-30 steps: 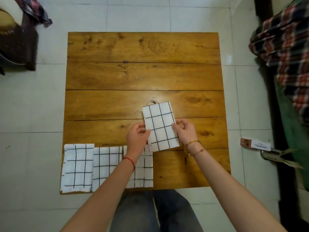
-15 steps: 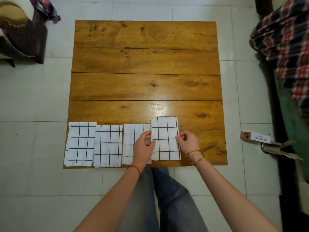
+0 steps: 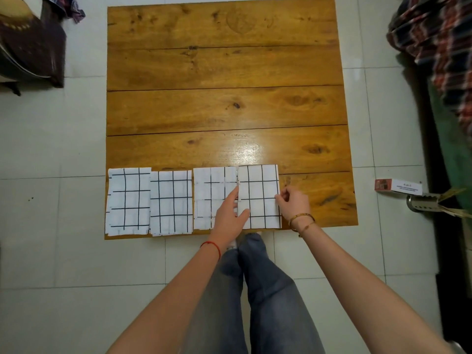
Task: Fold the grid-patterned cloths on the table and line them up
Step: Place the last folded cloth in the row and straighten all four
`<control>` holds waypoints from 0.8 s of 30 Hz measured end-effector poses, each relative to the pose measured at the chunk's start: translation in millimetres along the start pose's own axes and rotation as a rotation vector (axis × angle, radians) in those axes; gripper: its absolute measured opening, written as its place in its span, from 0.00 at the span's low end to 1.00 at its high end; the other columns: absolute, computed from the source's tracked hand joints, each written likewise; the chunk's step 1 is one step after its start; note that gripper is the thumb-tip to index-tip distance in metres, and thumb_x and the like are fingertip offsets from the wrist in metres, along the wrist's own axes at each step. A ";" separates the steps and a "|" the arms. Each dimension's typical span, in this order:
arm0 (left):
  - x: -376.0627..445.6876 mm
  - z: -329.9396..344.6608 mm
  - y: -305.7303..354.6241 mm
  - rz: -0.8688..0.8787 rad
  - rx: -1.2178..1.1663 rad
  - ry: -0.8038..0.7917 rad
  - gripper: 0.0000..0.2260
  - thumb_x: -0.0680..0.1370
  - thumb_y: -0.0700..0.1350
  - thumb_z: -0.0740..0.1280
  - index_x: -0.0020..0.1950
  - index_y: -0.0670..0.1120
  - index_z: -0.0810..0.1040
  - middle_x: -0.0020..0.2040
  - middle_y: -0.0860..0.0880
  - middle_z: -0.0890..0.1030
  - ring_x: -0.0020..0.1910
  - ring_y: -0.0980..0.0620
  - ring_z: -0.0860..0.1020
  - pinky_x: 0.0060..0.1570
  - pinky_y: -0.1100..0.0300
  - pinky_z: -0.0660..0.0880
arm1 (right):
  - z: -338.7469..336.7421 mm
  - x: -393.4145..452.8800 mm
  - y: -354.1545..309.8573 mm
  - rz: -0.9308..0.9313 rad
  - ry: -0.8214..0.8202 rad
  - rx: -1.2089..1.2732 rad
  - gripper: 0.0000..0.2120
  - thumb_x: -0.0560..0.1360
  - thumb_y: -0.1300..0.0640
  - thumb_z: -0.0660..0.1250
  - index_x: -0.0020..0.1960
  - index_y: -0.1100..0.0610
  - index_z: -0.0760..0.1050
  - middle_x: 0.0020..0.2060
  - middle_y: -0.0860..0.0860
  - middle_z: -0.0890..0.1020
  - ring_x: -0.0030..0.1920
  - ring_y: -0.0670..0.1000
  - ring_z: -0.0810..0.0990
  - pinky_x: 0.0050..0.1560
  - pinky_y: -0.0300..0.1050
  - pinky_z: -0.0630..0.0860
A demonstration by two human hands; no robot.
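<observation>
Several folded white cloths with black grid lines lie in a row along the near edge of the wooden table [image 3: 222, 108]. From the left they are the first cloth [image 3: 129, 200], the second cloth [image 3: 171, 205], the third cloth [image 3: 209, 190] and the fourth cloth [image 3: 260, 190]. My left hand [image 3: 231, 213] rests flat over the seam between the third and fourth cloths, index finger straight and thumb on the fourth. My right hand [image 3: 293, 203] pinches the fourth cloth's right edge with curled fingers.
The table's near right corner [image 3: 324, 200] and its far boards are bare wood. A small box [image 3: 397, 186] and a metal piece [image 3: 424, 204] lie on the tiled floor at right, below plaid fabric [image 3: 439, 39]. A dark bag [image 3: 28, 47] sits far left.
Both hands brought the fourth folded cloth from mid-table down to the near edge, setting it beside the third cloth. My left fingers have straightened.
</observation>
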State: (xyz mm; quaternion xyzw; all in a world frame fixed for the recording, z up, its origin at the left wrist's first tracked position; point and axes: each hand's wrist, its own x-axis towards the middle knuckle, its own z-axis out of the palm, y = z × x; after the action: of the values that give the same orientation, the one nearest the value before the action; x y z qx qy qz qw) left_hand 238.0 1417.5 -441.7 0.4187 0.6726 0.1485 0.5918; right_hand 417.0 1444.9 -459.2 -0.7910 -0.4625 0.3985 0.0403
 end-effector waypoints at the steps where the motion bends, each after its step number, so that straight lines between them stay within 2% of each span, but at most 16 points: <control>1: 0.6 0.3 -0.7 0.010 0.006 0.013 0.29 0.79 0.42 0.66 0.77 0.52 0.58 0.74 0.49 0.65 0.70 0.51 0.67 0.66 0.55 0.70 | 0.1 0.4 0.5 -0.002 -0.001 -0.004 0.04 0.77 0.56 0.64 0.46 0.56 0.72 0.35 0.49 0.75 0.38 0.49 0.74 0.41 0.42 0.73; 4: 0.8 1.9 -2.7 0.022 0.035 0.056 0.27 0.79 0.42 0.65 0.77 0.52 0.60 0.71 0.49 0.69 0.66 0.51 0.72 0.63 0.52 0.74 | -0.5 0.9 4.4 -0.007 0.019 -0.012 0.05 0.77 0.55 0.63 0.48 0.56 0.74 0.37 0.51 0.77 0.40 0.51 0.77 0.42 0.44 0.75; 7: -5.3 2.5 -4.9 0.071 0.123 0.114 0.24 0.79 0.41 0.64 0.75 0.48 0.64 0.69 0.49 0.70 0.66 0.52 0.71 0.65 0.55 0.72 | 0.0 -1.6 11.5 -0.025 0.045 -0.040 0.06 0.78 0.55 0.61 0.49 0.56 0.75 0.39 0.52 0.79 0.41 0.54 0.79 0.42 0.46 0.78; 11: -10.9 2.4 -13.3 0.281 0.616 0.231 0.22 0.80 0.41 0.60 0.75 0.46 0.64 0.68 0.49 0.71 0.65 0.51 0.68 0.65 0.58 0.67 | 4.7 -12.3 21.1 -0.169 0.169 -0.208 0.12 0.79 0.56 0.59 0.60 0.57 0.74 0.51 0.56 0.77 0.50 0.54 0.76 0.48 0.48 0.76; 14: -11.6 8.5 -18.1 0.270 0.865 0.245 0.24 0.80 0.42 0.59 0.76 0.46 0.61 0.68 0.47 0.69 0.63 0.49 0.68 0.61 0.57 0.69 | 12.7 -23.1 26.5 -0.276 0.230 -0.378 0.18 0.77 0.59 0.62 0.66 0.59 0.71 0.52 0.57 0.76 0.51 0.55 0.72 0.51 0.47 0.74; 21: -12.6 21.9 -27.6 0.180 0.890 0.220 0.25 0.80 0.41 0.58 0.77 0.44 0.57 0.68 0.46 0.68 0.64 0.49 0.68 0.61 0.58 0.70 | 32.7 -37.5 23.8 -0.249 0.202 -0.401 0.28 0.73 0.63 0.63 0.72 0.61 0.63 0.54 0.58 0.75 0.51 0.55 0.73 0.52 0.47 0.73; 24: -11.5 23.3 -27.6 0.165 0.902 0.208 0.26 0.80 0.41 0.59 0.77 0.44 0.57 0.68 0.46 0.67 0.64 0.49 0.67 0.62 0.57 0.69 | 36.3 -41.9 21.7 -0.254 0.195 -0.402 0.29 0.71 0.64 0.63 0.72 0.61 0.63 0.54 0.58 0.75 0.51 0.55 0.73 0.50 0.47 0.73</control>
State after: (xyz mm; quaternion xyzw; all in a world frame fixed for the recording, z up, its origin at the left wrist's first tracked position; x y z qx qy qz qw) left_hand 248.2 1385.4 -459.2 0.6692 0.6900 -0.0708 0.2665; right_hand 397.3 1389.5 -468.3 -0.7533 -0.6221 0.2120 -0.0235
